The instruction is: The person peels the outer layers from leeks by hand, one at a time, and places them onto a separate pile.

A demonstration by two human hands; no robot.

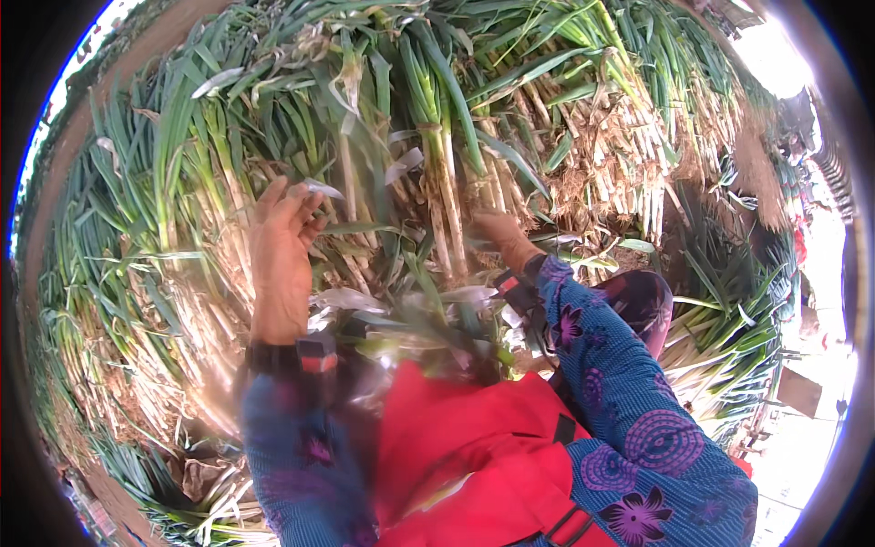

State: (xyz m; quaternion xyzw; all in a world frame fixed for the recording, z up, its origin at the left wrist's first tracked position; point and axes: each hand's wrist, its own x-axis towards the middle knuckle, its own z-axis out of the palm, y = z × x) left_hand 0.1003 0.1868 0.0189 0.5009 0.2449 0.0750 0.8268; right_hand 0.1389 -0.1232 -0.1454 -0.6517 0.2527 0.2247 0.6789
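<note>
Nearest, a bright red cloth garment [474,447] covers the person's front, between blue sleeves patterned with purple circles and flowers [656,447]. A dark wristband with a small black-and-red box [316,354] sits on the left wrist. Just beyond, torn, papery whitish leaf scraps [351,300] lie among limp green blades, partly blurred.

The left hand [284,242] is raised with its fingers apart and loosely bent, close before the standing stalks. The right hand [497,230] has curled fingers beside the lower stalks; whether it grips any, I cannot tell.

Between the hands, slightly beyond them, stands a slim group of long leek-like stalks [445,196], nearly upright: whitish shafts, brown-stained toward the bottom, turning yellow-green, then deep green in flat, folded leaves. To the left leans a dense bank of similar plants [173,292]. Farther off at upper right, another pile [611,155] shows pale shafts, dry tan husks and brown, stringy roots.
</note>
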